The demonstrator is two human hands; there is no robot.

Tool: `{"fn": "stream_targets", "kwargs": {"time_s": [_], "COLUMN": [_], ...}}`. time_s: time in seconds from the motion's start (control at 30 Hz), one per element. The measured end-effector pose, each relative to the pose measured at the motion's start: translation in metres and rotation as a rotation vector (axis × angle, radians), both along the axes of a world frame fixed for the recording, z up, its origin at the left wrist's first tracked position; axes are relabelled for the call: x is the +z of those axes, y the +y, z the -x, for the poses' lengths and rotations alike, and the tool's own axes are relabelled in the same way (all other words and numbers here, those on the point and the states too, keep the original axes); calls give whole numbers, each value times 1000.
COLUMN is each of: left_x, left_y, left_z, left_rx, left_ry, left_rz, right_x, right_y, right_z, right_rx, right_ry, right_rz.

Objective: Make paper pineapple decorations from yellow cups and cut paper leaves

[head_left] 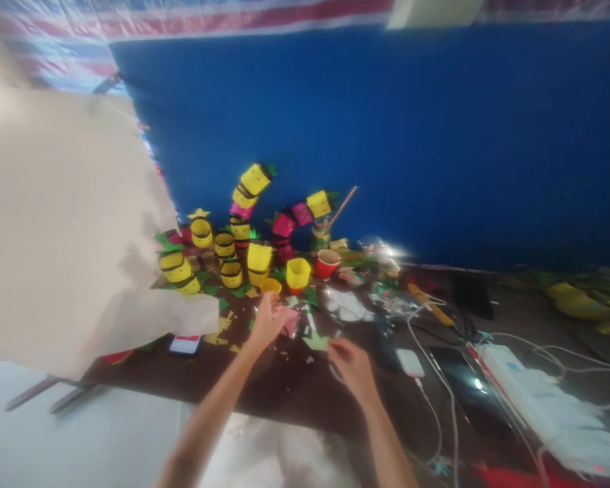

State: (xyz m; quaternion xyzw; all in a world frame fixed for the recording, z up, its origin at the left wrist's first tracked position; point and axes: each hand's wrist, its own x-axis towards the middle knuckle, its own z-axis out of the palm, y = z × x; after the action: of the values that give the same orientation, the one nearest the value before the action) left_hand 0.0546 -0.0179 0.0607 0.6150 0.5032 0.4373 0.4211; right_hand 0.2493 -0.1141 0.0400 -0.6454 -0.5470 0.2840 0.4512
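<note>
My left hand (268, 322) reaches over the table with its fingers closed at a small yellow cup (271, 286); blur hides the exact grip. Beside that hand lies a pink paper piece (289, 320). My right hand (353, 367) is lower and to the right, its fingers pinched together at the tip of a light green paper cutout (316, 341). A pen with a white barrel (311, 318) lies just above the cutout. Behind my left hand stand a yellow cup with a red base (298, 274) and a taller yellow cup (259, 263).
Joined yellow and magenta cups (241, 196) with black bands rise at the back. A red cup (327, 263) stands near a plastic bag (348, 305). Phones (185, 344), cables and a white power strip (543, 400) lie around. Paper scraps litter the table (279, 386).
</note>
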Motion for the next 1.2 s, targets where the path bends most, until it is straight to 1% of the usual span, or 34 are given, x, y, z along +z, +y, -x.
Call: {"fn": "stream_targets", "kwargs": {"time_s": [0.07,0.17,0.23,0.33,0.47,0.6,0.7,0.87,1.0,1.2], "left_x": [-3,-10,-13,-13,-9,-11,-16,-22,-26,-28], "left_y": [11,26,34,46,64,81,87,91,94,98], "left_z": [-5,-10,-12,-13,-14,-18,-22,-26,-25,-22], "left_rx": [3,16,28,16,-47,-146,-184,-182,-174,-234], "left_ry": [39,151,267,492,762,938,1010,1064,1060,1019], "left_rz": [-76,-247,-381,-549,-684,-803,-865,-884,-902,-947], "right_x": [-2,-3,-2,-2,-8,-14,-15,-13,-8,-5], "right_y": [-5,-10,-13,-17,-22,-24,-23,-23,-20,-15], "right_z": [-5,-11,-14,-17,-23,-24,-23,-23,-23,-21], "right_rx": [-43,-120,-157,-194,-227,-256,-257,-268,-289,-282], "right_ry": [69,161,213,247,261,300,324,335,376,399], "right_rz": [24,36,44,66,91,81,72,81,79,88]}}
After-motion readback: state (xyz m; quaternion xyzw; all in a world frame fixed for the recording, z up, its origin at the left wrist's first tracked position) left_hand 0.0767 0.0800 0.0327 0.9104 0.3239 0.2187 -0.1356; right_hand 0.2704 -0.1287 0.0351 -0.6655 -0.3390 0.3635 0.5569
